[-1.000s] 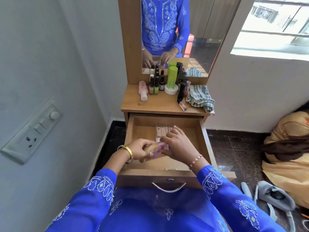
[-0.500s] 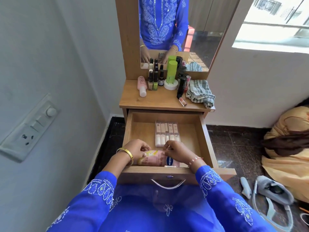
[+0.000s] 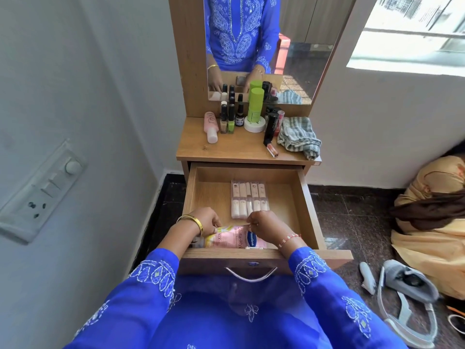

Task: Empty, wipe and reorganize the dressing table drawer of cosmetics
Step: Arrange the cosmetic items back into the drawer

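Because I want it lying flat along the drawer's (image 3: 309,210) front edge, both my left hand (image 3: 207,221) and right hand (image 3: 266,226) pinch the pink lotion tube (image 3: 235,239), leaving the sachet pack (image 3: 249,199) mid-drawer and bottles waiting on the tabletop (image 3: 226,149).

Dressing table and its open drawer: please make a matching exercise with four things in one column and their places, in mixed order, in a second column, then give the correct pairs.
Things:
1. pink lotion pouch
2. clear case of small tubes
3. striped cloth
4. green bottle

Places:
A. right side of the tabletop
B. front of the drawer, held by both hands
C. upright before the mirror
D. flat in the drawer's middle, toward the back

Pairs: 1-B, 2-D, 3-A, 4-C
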The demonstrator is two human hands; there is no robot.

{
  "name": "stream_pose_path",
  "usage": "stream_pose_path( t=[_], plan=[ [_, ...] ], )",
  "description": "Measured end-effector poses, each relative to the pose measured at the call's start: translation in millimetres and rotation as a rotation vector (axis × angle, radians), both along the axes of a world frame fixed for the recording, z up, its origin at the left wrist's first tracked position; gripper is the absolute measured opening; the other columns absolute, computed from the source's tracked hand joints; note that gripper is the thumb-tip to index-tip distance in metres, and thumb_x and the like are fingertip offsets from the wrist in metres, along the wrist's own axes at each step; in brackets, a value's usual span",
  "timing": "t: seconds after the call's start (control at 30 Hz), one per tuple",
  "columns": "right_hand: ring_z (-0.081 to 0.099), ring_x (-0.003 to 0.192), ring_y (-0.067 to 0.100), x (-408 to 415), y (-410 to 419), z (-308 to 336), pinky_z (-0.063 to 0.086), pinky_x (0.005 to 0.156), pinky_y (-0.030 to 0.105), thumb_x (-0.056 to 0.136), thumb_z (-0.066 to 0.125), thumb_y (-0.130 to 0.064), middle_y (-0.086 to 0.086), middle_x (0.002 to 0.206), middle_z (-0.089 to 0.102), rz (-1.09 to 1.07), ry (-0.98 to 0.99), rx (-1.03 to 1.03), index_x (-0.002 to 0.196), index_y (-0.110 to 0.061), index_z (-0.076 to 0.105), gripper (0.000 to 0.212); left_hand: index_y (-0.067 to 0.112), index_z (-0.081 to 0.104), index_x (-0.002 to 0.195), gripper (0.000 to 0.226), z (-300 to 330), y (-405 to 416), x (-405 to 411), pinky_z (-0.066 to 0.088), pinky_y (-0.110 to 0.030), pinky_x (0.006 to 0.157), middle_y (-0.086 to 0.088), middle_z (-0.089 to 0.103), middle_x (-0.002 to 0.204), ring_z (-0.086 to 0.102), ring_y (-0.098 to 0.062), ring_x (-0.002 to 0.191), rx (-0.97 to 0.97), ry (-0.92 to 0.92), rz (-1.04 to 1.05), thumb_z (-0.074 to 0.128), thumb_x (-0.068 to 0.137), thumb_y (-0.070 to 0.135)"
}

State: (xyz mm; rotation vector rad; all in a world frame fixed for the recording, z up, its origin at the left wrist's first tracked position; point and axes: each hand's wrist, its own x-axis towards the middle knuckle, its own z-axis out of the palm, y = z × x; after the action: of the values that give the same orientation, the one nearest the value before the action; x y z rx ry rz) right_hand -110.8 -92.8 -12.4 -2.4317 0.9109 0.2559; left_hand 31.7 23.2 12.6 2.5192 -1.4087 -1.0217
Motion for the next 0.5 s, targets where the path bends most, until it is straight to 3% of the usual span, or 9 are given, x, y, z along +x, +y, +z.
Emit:
stream_pose_path(
  t=[0.27,0.4,0.5],
  plan=[
    [0.063,0.102,0.027,0,0,4,0.050,0.092,0.037,0.088,0.051,-0.009,0.012,0.110,0.069,-0.012,-0.098,0.005,0.107,-0.006,0.067,0.024,0.011,0.060,0.119,0.029,6,2,6,0.039,-0.030,0.101,-0.006,0.057,0.130,0.052,-0.019,0.121,-0.144,0.158,0.088,0.047,0.093,0.012],
    [0.067,0.092,0.021,9,0,22,0.052,0.086,0.031,0.088,0.055,-0.010,0.009,0.100,0.072,-0.031,-0.299,0.003,0.099,-0.006,0.070,0.019,0.010,0.062,0.115,0.026,17,1,18,0.042,-0.030,0.098,-0.007,0.063,0.119,0.057,-0.018,0.111,-0.362,0.308,0.215,0.051,0.092,0.012],
    [0.067,0.087,0.025,34,-8,42,0.052,0.081,0.035,0.087,0.057,-0.011,0.010,0.091,0.072,-0.050,-0.428,-0.065,0.088,-0.004,0.068,0.014,0.010,0.065,0.108,0.022,30,-6,31,0.047,-0.034,0.097,-0.006,0.067,0.103,0.063,-0.017,0.096,-0.555,0.384,0.350,0.051,0.091,0.010]
  ],
)
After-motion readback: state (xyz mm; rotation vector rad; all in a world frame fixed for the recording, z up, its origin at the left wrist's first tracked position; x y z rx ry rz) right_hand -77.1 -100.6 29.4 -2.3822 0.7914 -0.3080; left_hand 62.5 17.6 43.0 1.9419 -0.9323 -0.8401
